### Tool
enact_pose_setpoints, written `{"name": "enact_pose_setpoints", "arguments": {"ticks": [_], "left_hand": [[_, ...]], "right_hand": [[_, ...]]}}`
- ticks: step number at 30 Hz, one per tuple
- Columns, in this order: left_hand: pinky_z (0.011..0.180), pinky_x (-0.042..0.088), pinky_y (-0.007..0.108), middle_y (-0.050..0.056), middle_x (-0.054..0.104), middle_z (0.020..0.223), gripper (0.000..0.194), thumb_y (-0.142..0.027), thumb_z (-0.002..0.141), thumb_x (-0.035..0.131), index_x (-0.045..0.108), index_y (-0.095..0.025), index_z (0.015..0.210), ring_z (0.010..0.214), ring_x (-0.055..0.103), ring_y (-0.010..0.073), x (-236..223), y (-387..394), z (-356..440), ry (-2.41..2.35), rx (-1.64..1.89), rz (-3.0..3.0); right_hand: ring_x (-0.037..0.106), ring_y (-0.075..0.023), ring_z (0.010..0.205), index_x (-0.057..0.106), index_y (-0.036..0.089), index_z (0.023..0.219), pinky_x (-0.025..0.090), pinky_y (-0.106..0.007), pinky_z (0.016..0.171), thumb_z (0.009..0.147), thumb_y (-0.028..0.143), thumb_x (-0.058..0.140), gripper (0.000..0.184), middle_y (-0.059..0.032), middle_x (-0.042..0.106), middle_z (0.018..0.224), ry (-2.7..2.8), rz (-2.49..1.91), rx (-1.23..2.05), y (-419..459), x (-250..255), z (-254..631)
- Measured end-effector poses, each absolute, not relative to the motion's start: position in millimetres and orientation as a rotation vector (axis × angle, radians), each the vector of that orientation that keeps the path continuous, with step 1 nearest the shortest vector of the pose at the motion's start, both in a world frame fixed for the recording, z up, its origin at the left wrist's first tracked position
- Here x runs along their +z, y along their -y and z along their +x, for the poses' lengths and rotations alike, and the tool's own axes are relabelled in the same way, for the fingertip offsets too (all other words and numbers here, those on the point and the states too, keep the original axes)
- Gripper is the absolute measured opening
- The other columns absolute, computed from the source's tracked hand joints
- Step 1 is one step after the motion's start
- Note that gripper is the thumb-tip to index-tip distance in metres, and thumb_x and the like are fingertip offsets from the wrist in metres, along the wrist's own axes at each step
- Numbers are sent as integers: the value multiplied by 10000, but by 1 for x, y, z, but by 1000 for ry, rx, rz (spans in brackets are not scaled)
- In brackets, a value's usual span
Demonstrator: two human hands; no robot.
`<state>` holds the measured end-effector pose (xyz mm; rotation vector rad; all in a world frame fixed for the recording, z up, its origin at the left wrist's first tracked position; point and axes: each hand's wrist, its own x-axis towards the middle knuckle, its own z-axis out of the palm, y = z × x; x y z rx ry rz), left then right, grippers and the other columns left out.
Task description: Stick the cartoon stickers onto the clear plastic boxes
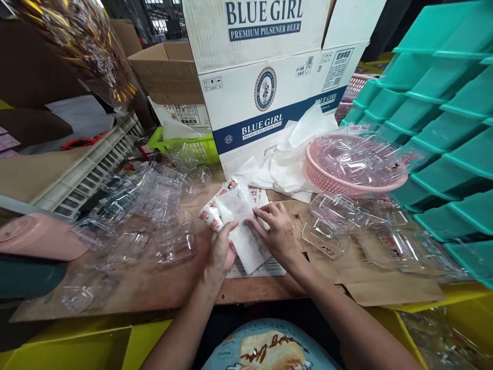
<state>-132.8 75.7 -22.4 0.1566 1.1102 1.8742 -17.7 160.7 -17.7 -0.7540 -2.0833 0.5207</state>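
A printed sheet (211, 215) with small red cartoon pictures, seemingly stickers, is bent over in front of me. Its plain white side or backing paper (250, 249) faces up. My left hand (222, 247) is closed on the sheet's lower left, thumb on top. At the right edge of the white paper, my right hand (275, 226) pinches with thumb and fingers; whether a small sticker is between them is hidden. Beneath both hands more printed sheets (259, 195) lie on the table.
Clear plastic containers (159, 195) spread at left, clear lids (327, 234) at right. Behind stand a pink basket (356, 189) of clear plastic pieces, crumpled white paper (283, 167) and a Blue Girl carton (239, 87). Stacked teal bins (447, 154) rise at right; a pink-lidded container (38, 236) is left.
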Motion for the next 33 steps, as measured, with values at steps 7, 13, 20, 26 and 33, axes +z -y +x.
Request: {"name": "enact_pose_setpoints", "arguments": {"ticks": [7, 13, 20, 26, 33], "left_hand": [[958, 533, 417, 37, 755, 1038, 413, -217, 717, 713, 644, -217, 1123, 1069, 689, 273, -35, -81, -135, -1267, 1903, 209], [1125, 376, 432, 140, 541, 1412, 653, -202, 680, 789, 551, -199, 1288, 1370, 459, 298, -32, -82, -144, -1823, 2101, 738], [1080, 415, 497, 140, 720, 1117, 337, -451, 896, 599, 765, -158, 920, 1224, 582, 320, 15, -83, -114, -1223, 1679, 878], [1113, 400, 411, 78, 677, 1268, 205, -362, 863, 681, 775, -207, 958, 1314, 523, 253, 10, -86, -100, -984, 1955, 577], [1160, 353, 423, 108, 520, 1422, 665, -296, 795, 766, 529, -265, 1416, 1345, 467, 284, 10, -11, -126, -1926, 1846, 1388]], "right_hand": [[549, -180, 684, 677, 195, 689, 433, -312, 661, 887, 451, 618, 329, -34, 630, 677, 1695, -892, 965, -184, -19, -9], [543, -169, 691, 656, 194, 780, 442, -306, 658, 923, 432, 590, 285, -28, 598, 749, 1450, -903, 810, -203, 13, 18], [588, -205, 767, 757, 296, 1016, 396, -524, 1037, 898, 248, 642, 172, -25, 690, 784, 1998, -475, 391, -176, 15, 26], [632, -213, 934, 704, 251, 1152, 508, -432, 894, 964, 400, 542, 289, -72, 691, 1004, 1537, -618, 1339, -138, -11, 12], [608, -203, 916, 725, 237, 799, 485, -354, 858, 832, 285, 737, 59, -40, 639, 921, 1318, -685, 1254, -136, 8, 11]]}}
